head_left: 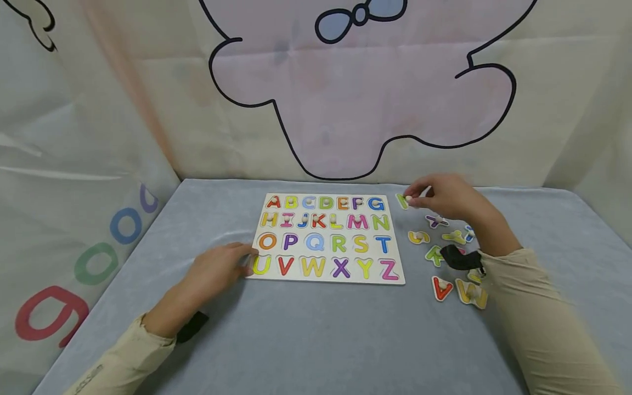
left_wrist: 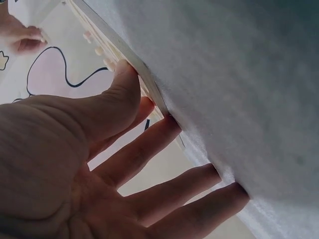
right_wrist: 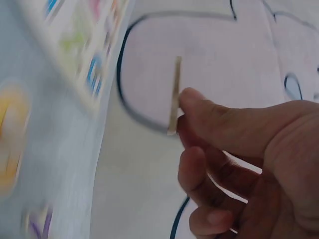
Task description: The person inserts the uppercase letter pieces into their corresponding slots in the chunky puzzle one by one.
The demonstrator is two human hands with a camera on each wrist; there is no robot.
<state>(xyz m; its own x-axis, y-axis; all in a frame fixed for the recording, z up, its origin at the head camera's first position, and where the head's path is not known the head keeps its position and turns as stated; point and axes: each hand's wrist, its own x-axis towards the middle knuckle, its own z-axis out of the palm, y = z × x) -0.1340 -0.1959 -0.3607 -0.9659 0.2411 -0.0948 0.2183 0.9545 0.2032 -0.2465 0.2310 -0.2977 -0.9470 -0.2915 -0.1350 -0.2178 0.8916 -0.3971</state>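
A white alphabet puzzle board (head_left: 326,281) lies on the table, with knobbed letters in much of its upper two rows. At its lower left corner, my left hand (head_left: 217,271) touches the edge. In the left wrist view, the thumb lies along the board's edge (left_wrist: 142,74), and the other fingers are extended, some tips on the cloth. Beyond the upper right corner, my right hand (head_left: 446,196) pinches a green letter piece (head_left: 401,202) by its knob. That piece (right_wrist: 175,94) appears edge-on in the right wrist view, its letter face not visible there.
Several loose letter pieces lie right of the board, including a red V (head_left: 441,288), a yellow W (head_left: 471,294), a purple X (head_left: 436,221) and a green R (head_left: 434,255). Some sit beneath the right wrist. A grey cloth (head_left: 336,334) covers the table; a printed curtain (head_left: 336,109) hangs behind.
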